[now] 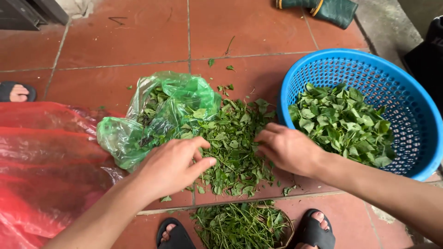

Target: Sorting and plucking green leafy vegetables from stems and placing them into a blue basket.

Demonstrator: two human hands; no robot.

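Here both hands work in the leaf pile (233, 147) on the floor (138, 37), at picture centre. The left hand (173, 166) lies at 8 o'clock of the pile, fingers loosely curled on leaves. The right hand (288, 148), at 3 o'clock, pinches leaves with bent fingers. A blue basket (415, 115) of leaves stands at 2 o'clock, a green bag (157, 115) at 10 o'clock.

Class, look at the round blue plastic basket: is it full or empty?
Partly full. The round blue plastic basket holds a heap of green leaves, but bare mesh wall shows above it.
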